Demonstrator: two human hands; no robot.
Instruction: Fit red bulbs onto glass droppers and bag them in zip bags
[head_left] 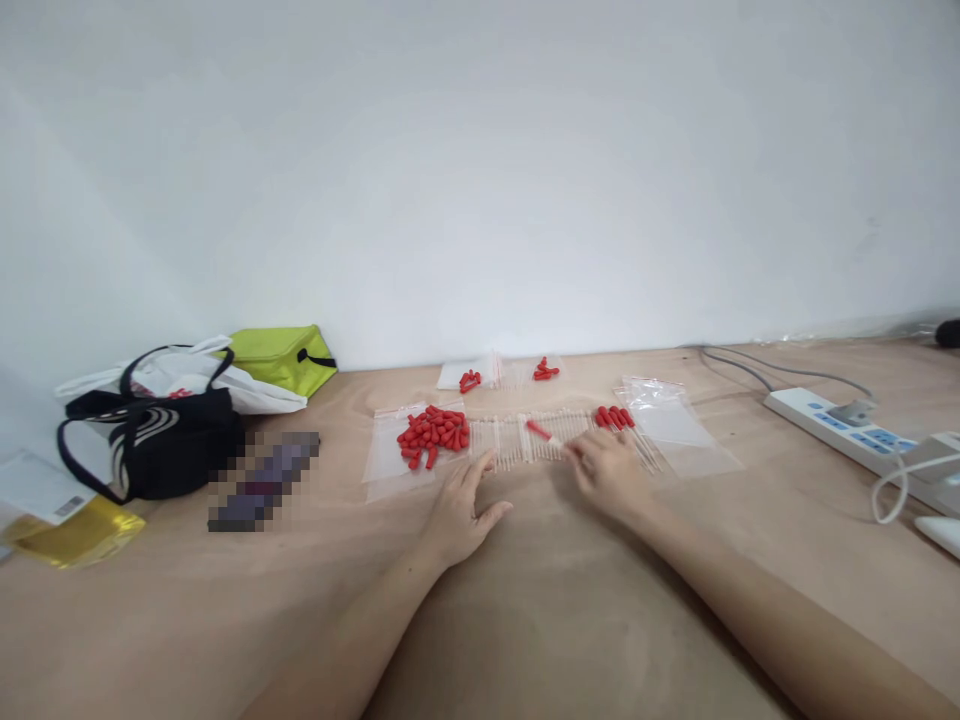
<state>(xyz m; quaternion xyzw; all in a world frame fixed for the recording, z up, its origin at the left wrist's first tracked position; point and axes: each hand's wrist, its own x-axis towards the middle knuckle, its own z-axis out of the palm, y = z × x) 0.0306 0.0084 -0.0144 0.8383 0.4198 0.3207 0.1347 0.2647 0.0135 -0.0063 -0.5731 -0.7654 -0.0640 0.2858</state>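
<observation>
Several red-capped sticks [616,418] lie beside a long row of pale sticks [510,440] without caps, and a heap of loose red caps [431,432] remains, so only a small part looks done. Short of the bench's [517,620] far edge, the grip of the right hand [606,472] pinches a slim red-ended piece [538,430], pale toward the fingers, slightly blurred. The left hand's [459,515] grip is slack, seemingly holding nothing.
</observation>
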